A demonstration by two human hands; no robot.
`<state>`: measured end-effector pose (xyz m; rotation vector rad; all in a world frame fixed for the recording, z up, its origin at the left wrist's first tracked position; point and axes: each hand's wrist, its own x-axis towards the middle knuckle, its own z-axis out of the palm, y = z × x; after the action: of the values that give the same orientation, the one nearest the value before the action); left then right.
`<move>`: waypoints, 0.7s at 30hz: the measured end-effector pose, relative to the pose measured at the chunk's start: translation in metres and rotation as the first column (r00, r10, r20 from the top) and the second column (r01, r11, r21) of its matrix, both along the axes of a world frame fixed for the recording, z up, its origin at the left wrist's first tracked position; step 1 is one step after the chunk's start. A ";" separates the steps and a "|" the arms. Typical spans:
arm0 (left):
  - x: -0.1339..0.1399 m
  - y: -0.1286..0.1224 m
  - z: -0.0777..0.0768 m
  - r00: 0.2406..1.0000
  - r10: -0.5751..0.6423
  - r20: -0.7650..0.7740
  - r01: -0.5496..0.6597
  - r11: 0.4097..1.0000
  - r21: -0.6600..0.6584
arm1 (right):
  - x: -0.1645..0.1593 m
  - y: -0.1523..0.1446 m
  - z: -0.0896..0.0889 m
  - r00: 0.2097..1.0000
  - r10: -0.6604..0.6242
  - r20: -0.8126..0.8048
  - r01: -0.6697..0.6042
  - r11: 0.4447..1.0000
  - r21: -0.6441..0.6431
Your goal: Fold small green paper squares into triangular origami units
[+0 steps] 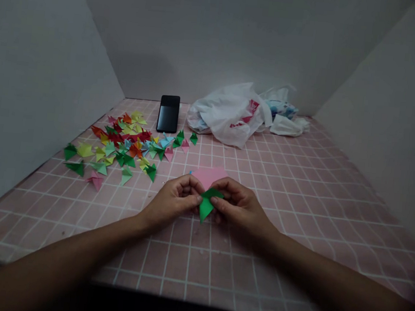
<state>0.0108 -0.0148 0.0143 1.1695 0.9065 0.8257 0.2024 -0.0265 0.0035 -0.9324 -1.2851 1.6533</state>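
A folded piece of green paper (pixel 207 206) hangs between my two hands above the middle of the table, its pointed end downward. My left hand (pixel 177 195) pinches its left edge between thumb and fingers. On the other side my right hand (pixel 237 205) has its thumb pressed on the paper's front, the fingers curled behind. Just beyond the hands lies pink paper (pixel 209 175), partly covered by them, with a small blue bit showing at its left corner.
Several small folded paper pieces (pixel 123 140) in many colours are spread at the left. Behind them a black phone (pixel 168 114) lies at the back. A white plastic bag (pixel 230 111) and a smaller white and blue packet (pixel 281 109) sit at the back right. Walls enclose the checked tablecloth (pixel 319 210).
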 end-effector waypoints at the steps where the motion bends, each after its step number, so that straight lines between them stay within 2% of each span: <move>1: 0.000 -0.001 0.000 1.000 0.012 0.008 -0.012 1.000 -0.004 | 0.000 0.000 0.000 1.000 0.004 -0.013 -0.004 1.000 0.003; 7: 0.001 -0.003 -0.003 0.995 0.089 0.049 -0.088 0.996 -0.008 | 0.000 -0.001 0.000 0.995 0.015 -0.100 -0.015 1.000 0.002; 13: 0.001 -0.004 -0.003 0.999 0.032 0.004 -0.032 0.999 0.014 | -0.002 -0.004 0.002 0.999 0.002 -0.041 -0.002 1.000 -0.003; 17: 0.004 -0.006 -0.001 1.000 -0.013 -0.028 0.015 0.996 0.084 | -0.005 -0.007 0.002 1.000 0.007 0.000 -0.007 0.999 -0.052; 21: 0.003 -0.007 -0.002 1.000 -0.008 -0.018 0.010 0.995 0.097 | -0.005 -0.007 0.002 1.000 0.010 -0.017 -0.010 0.999 -0.047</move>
<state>0.0143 -0.0214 0.0125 1.2668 0.8828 0.8611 0.1978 -0.0332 0.0059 -0.9402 -1.2464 1.7024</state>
